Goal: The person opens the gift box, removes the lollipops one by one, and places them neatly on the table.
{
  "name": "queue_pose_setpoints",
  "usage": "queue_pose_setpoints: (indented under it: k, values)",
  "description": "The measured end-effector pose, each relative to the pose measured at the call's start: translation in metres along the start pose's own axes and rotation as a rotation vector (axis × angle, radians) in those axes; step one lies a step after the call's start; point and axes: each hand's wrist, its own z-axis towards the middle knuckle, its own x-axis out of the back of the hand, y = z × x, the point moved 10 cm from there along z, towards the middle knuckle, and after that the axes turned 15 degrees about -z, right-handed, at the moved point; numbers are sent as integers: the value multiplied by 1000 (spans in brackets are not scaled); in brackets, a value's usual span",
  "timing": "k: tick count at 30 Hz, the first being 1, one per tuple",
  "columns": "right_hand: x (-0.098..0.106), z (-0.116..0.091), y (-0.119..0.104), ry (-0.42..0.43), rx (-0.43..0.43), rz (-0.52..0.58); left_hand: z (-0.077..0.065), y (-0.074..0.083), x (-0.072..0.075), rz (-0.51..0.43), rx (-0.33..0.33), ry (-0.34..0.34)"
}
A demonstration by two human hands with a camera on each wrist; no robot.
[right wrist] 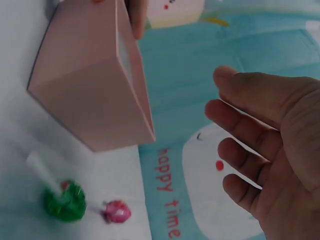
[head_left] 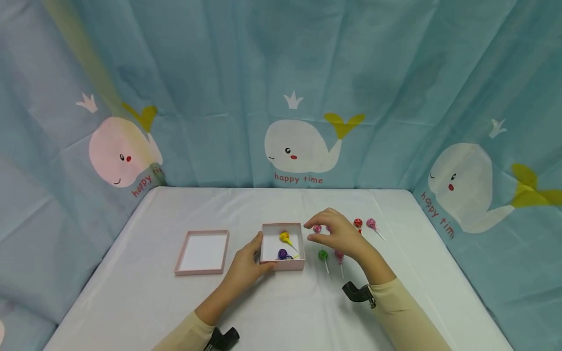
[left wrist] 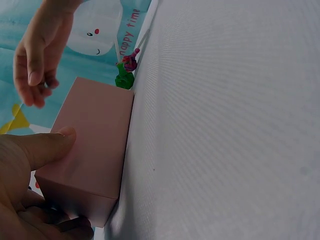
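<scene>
Left hand: The left hand grips the box at its near left corner. The thumb presses on the near wall, and the other fingers bend around the left wall.
Right hand: The right hand is raised above the table, just beside the right wall of the box, without touching it. The fingers are lightly bent, with a wide gap between them and the thumb; they have hold of nothing.
Box: It is pink outside and white inside, and stands on the table in front of the person, with its top side uncovered.
Inside the box: A yellow lollipop lies toward the far side, its stick pointing to the near right corner. A purple lollipop lies close to the near wall.
Lid: The lid lies to the left of the box, apart from it, with the white inner face up.
Right of the box: A green lollipop and a pink lollipop lie near each other, sticks toward the person. Farther back, the right hand partly hides two more pink ones.
Far right: A red lollipop lies beside another pink one.
Sleeves: Both sleeves are beige.
Curtain: The blue curtain behind shows whales and the words "happy time".
</scene>
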Motion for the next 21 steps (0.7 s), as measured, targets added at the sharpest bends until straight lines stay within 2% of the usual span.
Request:
queue_pose_setpoints:
  k: [5, 11, 17, 21]
  values:
    - [-17, 20, -21, -110, 30, 2, 0, 1, 0, -1, -19, -1]
    - [-49, 36, -40, -247, 98, 16, 1, 1, 0, 5, -20, -2]
    - [-84, 43, -48, -382, 159, 53, 1, 2, 1, 2, -33, -8]
    - [-104, 43, -51, -440, 194, 45, 0, 2, 1, -3, -41, -8]
